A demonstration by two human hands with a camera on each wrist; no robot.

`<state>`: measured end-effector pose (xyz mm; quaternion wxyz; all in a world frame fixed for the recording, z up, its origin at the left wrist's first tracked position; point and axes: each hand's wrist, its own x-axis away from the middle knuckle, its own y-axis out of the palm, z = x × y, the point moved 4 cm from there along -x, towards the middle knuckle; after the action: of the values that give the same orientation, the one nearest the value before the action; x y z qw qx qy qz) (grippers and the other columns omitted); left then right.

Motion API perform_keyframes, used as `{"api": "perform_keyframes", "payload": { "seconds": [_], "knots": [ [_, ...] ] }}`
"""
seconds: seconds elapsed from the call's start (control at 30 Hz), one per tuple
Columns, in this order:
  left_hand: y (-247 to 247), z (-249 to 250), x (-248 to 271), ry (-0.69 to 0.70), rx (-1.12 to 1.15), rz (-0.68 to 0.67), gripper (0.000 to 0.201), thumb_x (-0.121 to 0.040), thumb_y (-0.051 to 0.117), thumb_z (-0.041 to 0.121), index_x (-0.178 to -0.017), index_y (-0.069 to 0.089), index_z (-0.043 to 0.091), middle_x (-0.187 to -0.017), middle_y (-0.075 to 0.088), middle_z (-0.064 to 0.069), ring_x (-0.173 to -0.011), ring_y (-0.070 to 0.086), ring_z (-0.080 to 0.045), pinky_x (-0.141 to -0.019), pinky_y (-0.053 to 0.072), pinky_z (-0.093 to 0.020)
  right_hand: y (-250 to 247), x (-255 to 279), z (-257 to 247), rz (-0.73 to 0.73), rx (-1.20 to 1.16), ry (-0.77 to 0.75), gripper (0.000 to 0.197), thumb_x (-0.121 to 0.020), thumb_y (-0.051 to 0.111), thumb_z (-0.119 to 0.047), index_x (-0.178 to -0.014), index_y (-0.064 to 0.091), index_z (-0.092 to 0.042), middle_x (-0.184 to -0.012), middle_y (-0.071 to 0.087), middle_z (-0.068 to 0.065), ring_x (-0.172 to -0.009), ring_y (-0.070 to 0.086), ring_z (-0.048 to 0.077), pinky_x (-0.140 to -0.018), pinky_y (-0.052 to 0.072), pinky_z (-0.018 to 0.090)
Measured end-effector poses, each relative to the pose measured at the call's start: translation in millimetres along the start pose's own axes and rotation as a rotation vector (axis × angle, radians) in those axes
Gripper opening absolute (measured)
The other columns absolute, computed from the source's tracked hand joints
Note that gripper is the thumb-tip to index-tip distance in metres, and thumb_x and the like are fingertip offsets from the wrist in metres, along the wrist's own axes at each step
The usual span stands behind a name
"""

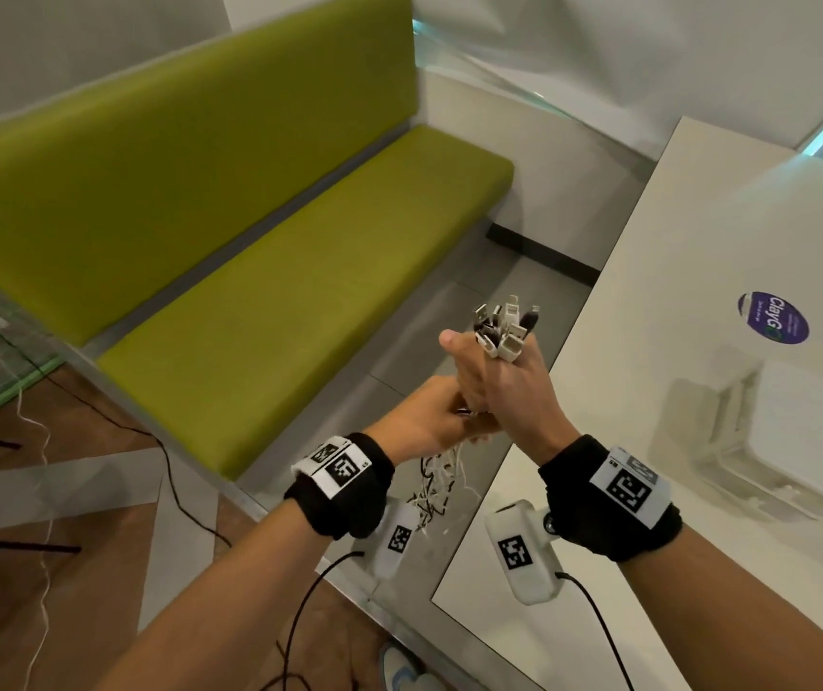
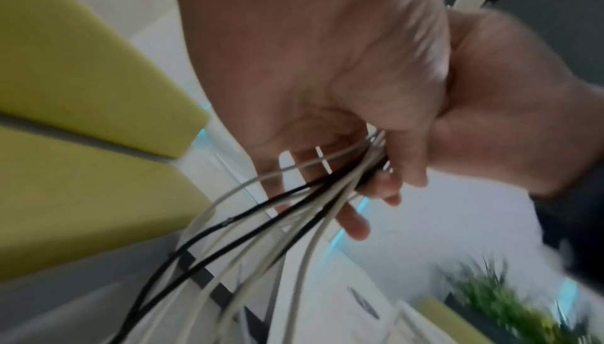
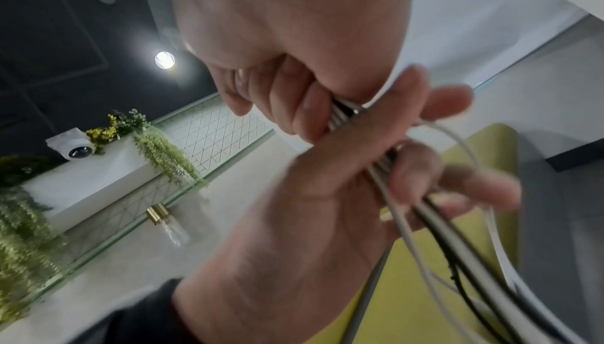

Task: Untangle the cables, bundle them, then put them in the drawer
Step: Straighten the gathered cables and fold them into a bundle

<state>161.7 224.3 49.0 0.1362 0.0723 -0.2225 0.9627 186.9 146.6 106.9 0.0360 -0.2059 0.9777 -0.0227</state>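
With the right hand (image 1: pixel 491 386) gripping the cables (image 1: pixel 442 478) below their plugs (image 1: pixel 506 326) and the left hand's (image 1: pixel 424 423) fingers (image 2: pixel 354 223) curled loosely round the strands, any slackening could let the hanging lengths slip and retangle

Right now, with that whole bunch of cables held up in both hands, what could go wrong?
1. The right hand grips the cables just below the plugs, while the left hand holds them loosely underneath; a slack grip might let single cables slide out.
2. The free ends hang in a snarl over the floor beside the white table, so they could re-tangle or catch on its edge.
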Motion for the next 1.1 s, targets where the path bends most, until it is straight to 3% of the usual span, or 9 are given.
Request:
{"api": "perform_keyframes", "payload": {
  "seconds": [0.13,0.27,0.37,0.47,0.57,0.73,0.87,0.97,1.1],
  "knots": [
    [2.8,-12.1,-10.5,0.025,-0.23,-0.063,0.032,-0.093,0.057,0.03,-0.069,0.066,0.01,-0.058,0.066,0.005,-0.054,0.061,-0.008,-0.067,0.055,-0.032,-8.5,3.1,-2.0,0.024,0.056,-0.006,0.04,-0.084,0.066,-0.029,-0.055,0.04,-0.024,-0.05,0.034,-0.012,-0.046,0.032,0.009,-0.054,0.029,0.03],
    [6.5,-41.5,-11.4,0.045,-0.237,-0.059,0.03,-0.092,0.059,0.029,-0.067,0.061,0.045,-0.061,0.069,0.002,-0.067,0.066,-0.005,-0.08,0.052,-0.031,-7.8,0.2,-8.8,-0.003,0.112,-0.047,0.038,-0.085,0.067,-0.033,-0.056,0.042,-0.026,-0.05,0.039,-0.012,-0.048,0.037,0.009,-0.057,0.03,0.029],
    [12.8,-71.2,-12.4,0.025,-0.21,-0.038,0.006,-0.091,0.064,0.032,-0.095,0.064,0.038,-0.088,0.073,0.004,-0.089,0.067,-0.012,-0.086,0.049,-0.032,-10.8,-1.2,-23.7,-0.023,0.152,-0.085,0.042,-0.088,0.065,-0.026,-0.053,0.043,-0.031,-0.046,0.041,-0.013,-0.046,0.036,0.008,-0.054,0.03,0.028],
    [24.5,-129.7,-5.9,-0.309,-0.287,-0.165,0.034,-0.091,0.064,0.039,-0.12,0.059,0.022,-0.12,0.064,0.002,-0.108,0.057,-0.016,-0.092,0.042,-0.029,-16.1,-3.9,-46.2,-0.019,0.104,-0.132,0.041,-0.086,0.064,-0.029,-0.055,0.038,-0.029,-0.047,0.034,-0.014,-0.045,0.03,0.009,-0.053,0.028,0.028],
    [27.6,-169.0,-2.7,-0.432,-0.277,-0.154,0.052,-0.092,0.063,0.036,-0.14,0.044,0.027,-0.136,0.057,0.004,-0.126,0.052,-0.02,-0.105,0.04,-0.035,-26.2,-7.0,-55.0,0.029,0.079,-0.077,0.029,-0.082,0.071,-0.035,-0.068,0.045,-0.033,-0.049,0.051,-0.019,-0.049,0.048,0.0,-0.056,0.042,0.021],
    [-2.3,-151.6,-27.3,-0.449,-0.312,0.061,0.078,-0.091,0.062,0.014,-0.153,0.018,0.03,-0.151,0.04,-0.01,-0.134,0.043,-0.032,-0.106,0.04,-0.039,-8.2,-1.5,-47.8,-0.124,0.156,-0.129,0.047,-0.09,0.06,-0.017,-0.052,0.035,-0.029,-0.048,0.029,-0.014,-0.046,0.025,0.006,-0.053,0.023,0.028],
    [-23.9,-177.2,-12.8,-0.551,-0.398,0.055,0.064,-0.094,0.046,0.0,-0.15,0.028,0.026,-0.148,0.043,-0.015,-0.129,0.047,-0.032,-0.101,0.041,-0.036,-12.1,-0.8,-58.1,-0.129,0.184,-0.165,0.051,-0.092,0.059,-0.011,-0.055,0.029,-0.027,-0.05,0.026,-0.012,-0.05,0.022,0.011,-0.051,0.022,0.03],
    [-26.3,-198.4,-3.7,-0.62,-0.429,0.019,0.062,-0.095,0.046,-0.001,-0.149,0.033,0.026,-0.157,0.026,-0.017,-0.138,0.038,-0.032,-0.105,0.035,-0.033,-17.1,-1.5,-66.6,-0.089,0.276,-0.237,0.053,-0.093,0.062,-0.01,-0.054,0.03,-0.029,-0.049,0.029,-0.013,-0.052,0.025,0.01,-0.05,0.025,0.025],
    [-45.3,-216.8,-7.1,-0.649,-0.355,0.096,0.061,-0.093,0.051,0.004,-0.147,0.039,0.03,-0.156,0.029,-0.016,-0.129,0.048,-0.032,-0.09,0.044,-0.028,-18.7,-2.5,-61.8,-0.072,0.306,-0.255,0.056,-0.091,0.062,-0.006,-0.052,0.033,-0.032,-0.049,0.032,-0.014,-0.054,0.026,0.007,-0.051,0.024,0.023]
  ]
}}
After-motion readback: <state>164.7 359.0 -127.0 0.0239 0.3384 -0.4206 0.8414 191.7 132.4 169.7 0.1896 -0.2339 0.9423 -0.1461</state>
